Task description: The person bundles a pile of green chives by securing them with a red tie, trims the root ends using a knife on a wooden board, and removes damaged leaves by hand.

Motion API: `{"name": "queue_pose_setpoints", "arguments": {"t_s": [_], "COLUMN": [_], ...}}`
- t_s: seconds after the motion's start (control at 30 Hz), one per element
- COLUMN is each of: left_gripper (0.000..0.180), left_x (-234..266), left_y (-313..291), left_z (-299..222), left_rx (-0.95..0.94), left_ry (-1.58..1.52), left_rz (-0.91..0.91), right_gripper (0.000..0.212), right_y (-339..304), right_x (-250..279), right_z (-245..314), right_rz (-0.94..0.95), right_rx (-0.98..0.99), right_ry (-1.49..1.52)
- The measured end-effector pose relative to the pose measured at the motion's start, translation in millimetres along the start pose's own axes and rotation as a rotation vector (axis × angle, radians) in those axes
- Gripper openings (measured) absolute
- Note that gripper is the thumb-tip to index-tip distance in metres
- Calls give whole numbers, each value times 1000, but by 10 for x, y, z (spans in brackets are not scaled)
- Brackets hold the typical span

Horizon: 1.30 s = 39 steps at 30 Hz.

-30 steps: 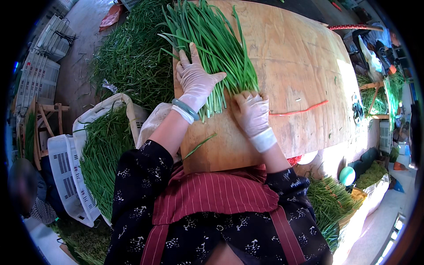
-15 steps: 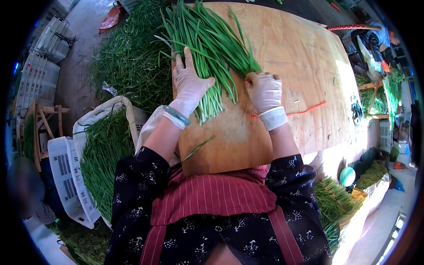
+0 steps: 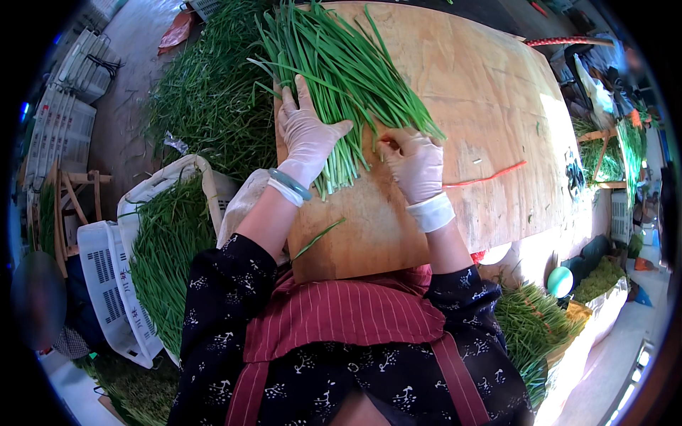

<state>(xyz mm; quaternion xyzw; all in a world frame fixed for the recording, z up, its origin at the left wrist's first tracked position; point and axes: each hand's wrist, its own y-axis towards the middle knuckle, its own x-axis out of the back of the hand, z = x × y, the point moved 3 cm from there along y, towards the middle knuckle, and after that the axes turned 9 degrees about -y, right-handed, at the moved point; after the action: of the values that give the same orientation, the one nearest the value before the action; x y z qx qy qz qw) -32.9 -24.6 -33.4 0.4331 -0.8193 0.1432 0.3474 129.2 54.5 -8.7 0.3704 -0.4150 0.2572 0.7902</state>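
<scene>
A loose bunch of green chives [image 3: 355, 64] lies on the wooden board [image 3: 476, 92], its pale stem ends pointing toward me. My left hand [image 3: 310, 135], in a whitish glove, rests open on the bunch's left side, fingers stretched forward and thumb across the stems. Just right of the stem ends, my gloved right hand [image 3: 413, 163] is closed in a pinch. A small reddish bit shows at its fingertips, too little to name. A red strip [image 3: 490, 174] lies on the board beyond my right wrist. One loose green leaf [image 3: 320, 238] is near the front edge.
A large heap of greens [image 3: 206, 92] covers the floor left of the board. White crates [image 3: 128, 284] stand at the left, one full of greens [image 3: 170, 255]. More bundled greens [image 3: 533, 326] and a pale green ball-like object [image 3: 560, 282] are at the right.
My right hand has let go of the leaves at the bunch's right side and moved left and slightly toward me. Those leaves now fan out straight. My left hand has barely moved.
</scene>
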Motion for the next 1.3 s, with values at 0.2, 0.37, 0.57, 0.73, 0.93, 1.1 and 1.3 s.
{"name": "queue_pose_setpoints", "arguments": {"t_s": [0.2, 0.37, 0.57, 0.73, 0.93, 1.1, 1.3], "left_gripper": [117, 117, 117, 117, 116, 114, 115], "left_x": [11, 13, -10, -19, -14, -34, -39], "left_y": [-9, -7, -33, -38, -46, -46, -39], "left_z": [9, 48, 86, 81, 74, 79, 91], "left_rx": [18, -1, -39, -29, -43, -63, -34], "left_ry": [35, -31, -107, -107, -120, -120, -144], "left_rz": [13, 5, -54, -70, -75, -88, -75], "right_gripper": [26, 22, 18, 18, 28, 24, 24], "right_y": [107, 154, 542, 1416, 2090, 1251, 403], "right_x": [-249, -24, 1243, 1773, 888, 538, 47], "right_z": [107, 66, 275, 804, 673, -58, 28], "right_rz": [244, 292, -287, -572, 46, 151, 507], "right_rx": [-116, -255, -70, 205, 368, -1, -76], "right_ry": [-130, 87, 122, 0, 279, -156, -400]}}
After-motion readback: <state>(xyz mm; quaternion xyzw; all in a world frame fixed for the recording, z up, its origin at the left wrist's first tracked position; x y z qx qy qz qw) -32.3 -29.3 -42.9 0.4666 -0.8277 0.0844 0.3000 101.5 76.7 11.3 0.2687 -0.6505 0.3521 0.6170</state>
